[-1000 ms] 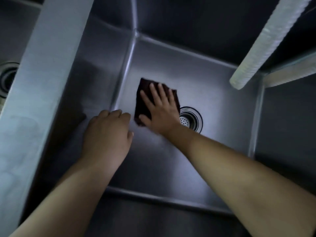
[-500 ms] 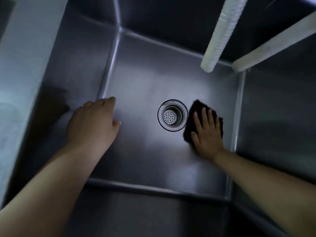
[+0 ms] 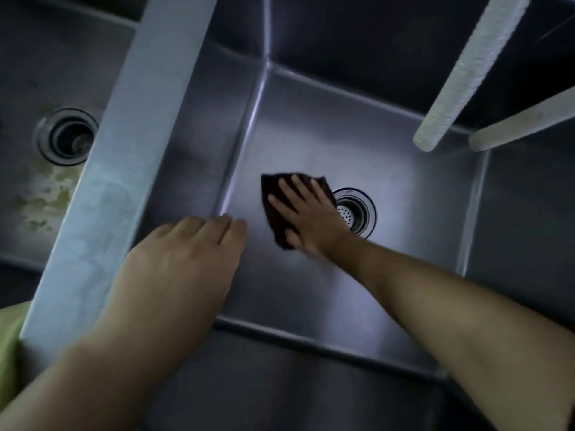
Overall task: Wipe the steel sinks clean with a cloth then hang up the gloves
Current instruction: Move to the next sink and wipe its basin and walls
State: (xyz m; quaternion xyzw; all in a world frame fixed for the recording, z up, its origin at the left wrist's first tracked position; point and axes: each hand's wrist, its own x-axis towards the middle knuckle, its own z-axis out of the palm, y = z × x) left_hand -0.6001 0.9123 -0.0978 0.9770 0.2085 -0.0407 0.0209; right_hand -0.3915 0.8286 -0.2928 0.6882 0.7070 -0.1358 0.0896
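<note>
While the head view looks straight down into a deep steel basin, these lines hold:

Right hand: the right hand lies flat with fingers straight and spread, palm pressing the cloth onto the basin floor — not curled round it.

Cloth: dark, crumpled, lying on the floor of the sink, left of the drain and just beside it; the hand covers much of it and its near corner sticks out below the thumb.

Left hand: the left hand hangs over the left side of the basin, fingers together and only loosely bent, holding nothing; whether it touches the steel I cannot tell.

Drain: a round strainer with small holes, partly hidden by the right wrist.

Divider: a broad pale steel divider runs between this basin and a second sink at the left.

Second sink: its own drain is dark and open, with yellowish stains on the floor near it.

Spouts: two pale tubes — a ribbed hose and a smooth spout — reach in from the upper right, their ends above the far right corner.

Lower left edge: a strip of yellow-green fabric.
</note>
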